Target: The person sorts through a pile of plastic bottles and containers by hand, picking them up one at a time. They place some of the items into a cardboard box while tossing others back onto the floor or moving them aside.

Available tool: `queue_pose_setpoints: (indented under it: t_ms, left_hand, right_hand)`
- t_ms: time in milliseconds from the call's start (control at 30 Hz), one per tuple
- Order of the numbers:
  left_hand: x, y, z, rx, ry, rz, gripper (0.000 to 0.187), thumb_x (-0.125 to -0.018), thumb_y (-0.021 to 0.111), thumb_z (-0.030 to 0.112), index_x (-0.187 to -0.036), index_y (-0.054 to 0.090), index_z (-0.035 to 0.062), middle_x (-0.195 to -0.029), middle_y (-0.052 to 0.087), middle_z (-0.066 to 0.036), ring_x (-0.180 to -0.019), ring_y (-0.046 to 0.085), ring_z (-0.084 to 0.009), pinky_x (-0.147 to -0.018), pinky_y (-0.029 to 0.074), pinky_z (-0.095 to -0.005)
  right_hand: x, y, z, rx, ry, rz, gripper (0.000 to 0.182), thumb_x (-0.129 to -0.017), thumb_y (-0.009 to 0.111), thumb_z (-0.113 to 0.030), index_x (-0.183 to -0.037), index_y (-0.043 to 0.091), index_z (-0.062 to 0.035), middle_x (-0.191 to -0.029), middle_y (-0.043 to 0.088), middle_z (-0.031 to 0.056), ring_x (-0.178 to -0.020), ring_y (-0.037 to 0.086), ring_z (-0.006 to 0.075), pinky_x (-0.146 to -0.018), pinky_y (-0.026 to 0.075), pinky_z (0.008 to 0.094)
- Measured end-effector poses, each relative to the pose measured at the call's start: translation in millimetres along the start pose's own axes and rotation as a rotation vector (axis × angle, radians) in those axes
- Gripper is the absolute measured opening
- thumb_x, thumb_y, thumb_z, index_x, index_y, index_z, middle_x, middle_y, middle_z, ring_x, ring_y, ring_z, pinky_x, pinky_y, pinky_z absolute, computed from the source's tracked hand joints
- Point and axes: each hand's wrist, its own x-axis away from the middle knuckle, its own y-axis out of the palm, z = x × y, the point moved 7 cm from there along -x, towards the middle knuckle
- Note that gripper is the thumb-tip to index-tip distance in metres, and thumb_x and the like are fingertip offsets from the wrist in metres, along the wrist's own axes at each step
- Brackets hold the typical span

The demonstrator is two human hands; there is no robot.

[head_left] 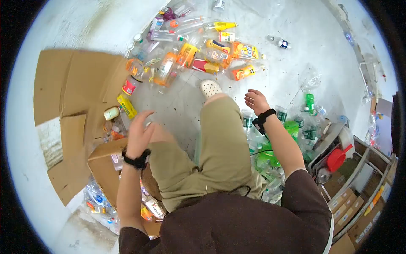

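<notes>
My left hand (141,134) hangs in the air over my left knee, fingers apart and holding nothing. It is nearest to a yellow-labelled bottle (127,106) and a bottle with a pale green label (111,113) on the floor. My right hand (256,101) is raised beside my right knee, its fingers spread a little and empty. Below it, clear bottles with green labels (247,121) stand near my leg. Ahead of my feet lies a spread of empty bottles, among them an orange-labelled bottle (243,72) and a bottle with orange ends (166,67).
Flattened cardboard (50,84) leans at the left, above an open carton (101,169) with bottles by it. Green bottles (292,127) are heaped at the right, beside a red scoop-like item (337,159) and a rack (359,173) with boxes. A small bottle (280,42) lies farther off.
</notes>
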Motion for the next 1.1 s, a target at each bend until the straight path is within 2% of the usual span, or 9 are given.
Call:
queue_pose_setpoints:
  t_ms: [67, 200, 267, 367, 500, 800, 933, 1033, 1100]
  left_hand:
    - [-53, 47, -10, -0.009, 0.035, -0.116, 0.036, -0.074, 0.058, 0.004, -0.110, 0.056, 0.0021, -0.108, 0.059, -0.017, -0.104, 0.055, -0.0319, -0.090, 0.043, -0.0370]
    - [-134, 153, -41, -0.198, 0.046, -0.312, 0.049, -0.071, 0.059, 0.008, -0.119, 0.050, 0.0078, -0.117, 0.054, -0.015, -0.110, 0.051, -0.0315, -0.094, 0.039, -0.0404]
    - [-164, 190, -50, -0.273, 0.023, -0.350, 0.053, -0.071, 0.059, 0.008, -0.123, 0.047, 0.0097, -0.123, 0.050, -0.014, -0.115, 0.048, -0.0310, -0.096, 0.038, -0.0423]
    - [-203, 231, -65, -0.508, -0.049, -0.347, 0.062, -0.072, 0.056, 0.004, -0.131, 0.037, 0.0097, -0.136, 0.037, -0.014, -0.124, 0.037, -0.0324, -0.099, 0.032, -0.0478]
    - [-244, 267, -82, -0.660, 0.099, -0.177, 0.067, -0.074, 0.055, 0.002, -0.136, 0.031, 0.0123, -0.141, 0.031, -0.011, -0.130, 0.030, -0.0304, -0.102, 0.027, -0.0493]
    - [-245, 282, -81, -0.851, 0.147, -0.283, 0.044, -0.079, 0.054, 0.010, -0.122, 0.049, 0.0151, -0.115, 0.050, -0.004, -0.108, 0.046, -0.0248, -0.086, 0.035, -0.0411]
    - [-210, 246, -75, -0.881, 0.321, -0.096, 0.045, -0.072, 0.064, 0.012, -0.115, 0.050, 0.0116, -0.116, 0.050, -0.006, -0.111, 0.044, -0.0261, -0.091, 0.033, -0.0434]
    - [-183, 252, -121, -0.603, -0.071, -0.575, 0.063, -0.067, 0.073, 0.019, -0.119, 0.040, 0.0036, -0.128, 0.045, -0.016, -0.118, 0.044, -0.0335, -0.099, 0.035, -0.0457]
    - [-175, 258, -143, -0.390, -0.224, -0.566, 0.070, -0.067, 0.074, 0.021, -0.123, 0.036, 0.0024, -0.128, 0.044, -0.019, -0.117, 0.044, -0.0350, -0.098, 0.036, -0.0443]
  right_hand:
    - [-31, 16, -2, 0.061, -0.009, 0.026, 0.044, -0.077, 0.063, -0.012, -0.117, 0.048, 0.0000, -0.098, 0.056, 0.0095, -0.085, 0.055, 0.0188, -0.074, 0.049, 0.0306]
    - [-85, 62, -39, 0.463, -0.390, 0.012, 0.053, -0.069, 0.068, -0.014, -0.117, 0.049, -0.0013, -0.101, 0.056, 0.0131, -0.090, 0.056, 0.0233, -0.078, 0.047, 0.0342]
    - [-91, 95, -75, 1.056, -0.782, 0.216, 0.059, -0.066, 0.070, -0.014, -0.120, 0.047, -0.0047, -0.109, 0.054, 0.0147, -0.104, 0.052, 0.0278, -0.087, 0.043, 0.0400]
    - [-116, 129, -90, 1.256, -0.972, 0.260, 0.064, -0.066, 0.071, -0.017, -0.124, 0.044, -0.0076, -0.116, 0.050, 0.0139, -0.113, 0.046, 0.0301, -0.092, 0.040, 0.0430]
    - [-149, 145, -83, 1.550, -0.778, 0.211, 0.063, -0.069, 0.068, -0.018, -0.126, 0.042, -0.0098, -0.118, 0.049, 0.0100, -0.111, 0.047, 0.0284, -0.090, 0.042, 0.0421]
    - [-119, 97, -69, 1.183, -0.771, 0.314, 0.057, -0.067, 0.068, -0.015, -0.120, 0.048, -0.0071, -0.107, 0.055, 0.0138, -0.103, 0.049, 0.0328, -0.086, 0.043, 0.0417]
    - [-73, 73, -63, 0.918, -0.745, 0.337, 0.057, -0.068, 0.067, -0.010, -0.121, 0.048, -0.0019, -0.111, 0.054, 0.0163, -0.101, 0.050, 0.0335, -0.088, 0.043, 0.0390]
    - [-45, 43, -34, 0.606, -0.640, 0.291, 0.058, -0.072, 0.069, -0.013, -0.122, 0.046, 0.0058, -0.113, 0.054, 0.0184, -0.102, 0.053, 0.0270, -0.089, 0.043, 0.0340]
    - [-13, 26, -26, 0.558, -0.569, 0.288, 0.058, -0.074, 0.069, -0.012, -0.123, 0.044, 0.0069, -0.113, 0.055, 0.0176, -0.102, 0.054, 0.0232, -0.088, 0.043, 0.0320]
